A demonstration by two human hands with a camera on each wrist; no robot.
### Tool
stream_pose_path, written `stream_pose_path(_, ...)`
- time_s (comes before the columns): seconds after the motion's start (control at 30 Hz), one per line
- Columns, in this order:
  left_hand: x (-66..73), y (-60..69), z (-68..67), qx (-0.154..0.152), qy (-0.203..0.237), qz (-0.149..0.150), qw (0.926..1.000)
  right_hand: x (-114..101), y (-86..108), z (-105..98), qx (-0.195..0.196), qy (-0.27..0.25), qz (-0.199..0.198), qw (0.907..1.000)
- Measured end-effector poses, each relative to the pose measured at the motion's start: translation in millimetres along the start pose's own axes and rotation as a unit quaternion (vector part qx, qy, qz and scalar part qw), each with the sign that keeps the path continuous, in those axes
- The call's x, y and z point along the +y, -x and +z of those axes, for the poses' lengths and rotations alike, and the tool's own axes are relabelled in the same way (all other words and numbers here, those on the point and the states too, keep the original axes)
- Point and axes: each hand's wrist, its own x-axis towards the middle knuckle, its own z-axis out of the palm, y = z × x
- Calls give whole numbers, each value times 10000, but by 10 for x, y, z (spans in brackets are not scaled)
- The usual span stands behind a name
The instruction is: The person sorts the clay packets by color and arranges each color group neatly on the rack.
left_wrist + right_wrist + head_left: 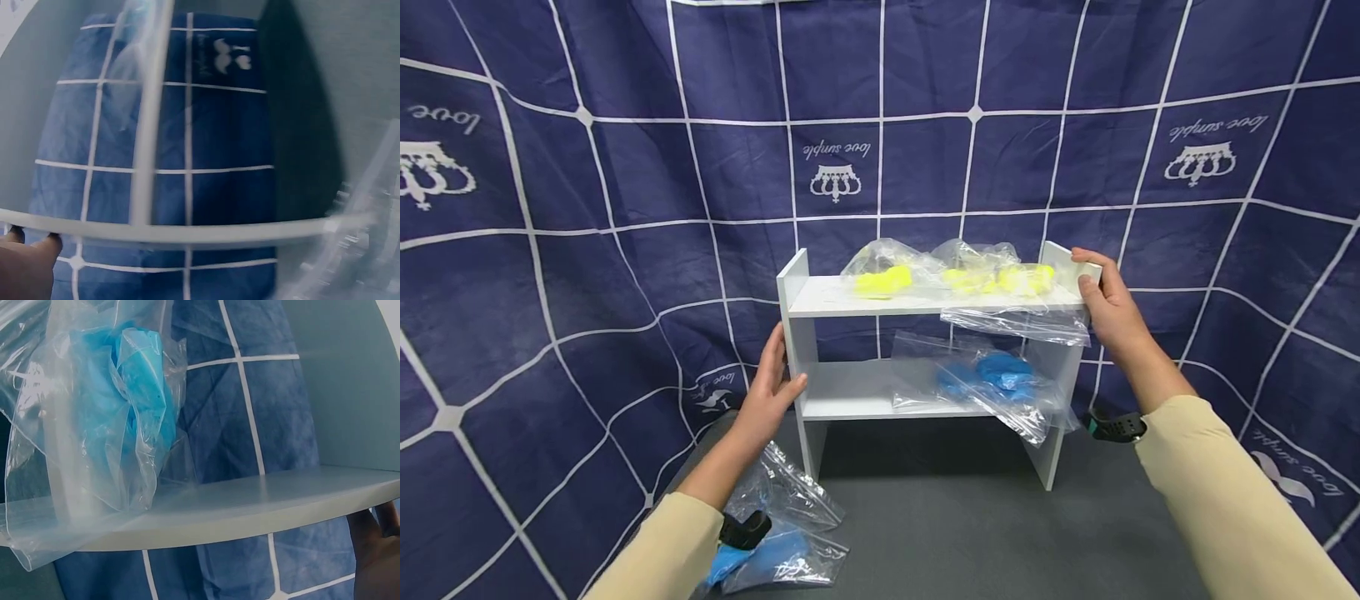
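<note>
A white two-tier shelf stands on the dark grey surface. My left hand holds its left side panel, thumb at the front edge and fingers along the outer face. Over the top of the right side panel, my right hand curls its fingers, with the thumb in front. Clear bags with bright yellow contents lie on the upper tier. On the lower tier sits a clear zip bag with something blue, its edge hanging over the front. In the right wrist view the blue-filled bag appears close up.
More clear zip bags with blue contents lie on the surface beside the left forearm. An empty-looking bag flap hangs from the upper tier. Navy cloth with white lines surrounds the shelf at back and sides.
</note>
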Motion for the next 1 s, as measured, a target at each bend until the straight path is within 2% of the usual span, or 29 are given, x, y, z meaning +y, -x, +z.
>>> stream_pose_path(0.17,-111,410,-23,-401,-647,180,9969,19,4,-7,10,3,1,10000)
stream_pose_path(0.3,-195,698,-100,-661,-983,368,9923,31,12,10,13,38,28,10000)
stream_pose_path(0.37,-242,826,-144,-770,-1232,351,9888,32,10,19,3,42,28,10000)
stream_pose_path(0.47,-327,992,-202,-940,-1559,181,9831,26,-2,24,-5,15,39,10000)
stream_pose_path(0.57,-416,1124,-275,-1062,-1463,-158,9834,18,-11,30,46,-45,56,10000)
stream_pose_path(0.67,-521,1250,-361,-996,-1561,-382,9820,16,-11,42,90,-95,63,9999)
stream_pose_path(0.83,-762,1484,-506,-716,-2674,-71,9609,24,-11,66,141,-181,68,9997)
stream_pose_path(0.93,-872,1574,-604,-825,-3003,-77,9502,14,-10,75,185,-171,64,9997)
stream_pose_path(1.0,-931,1611,-674,-1035,-3136,-244,9436,8,-11,73,217,-162,69,9996)
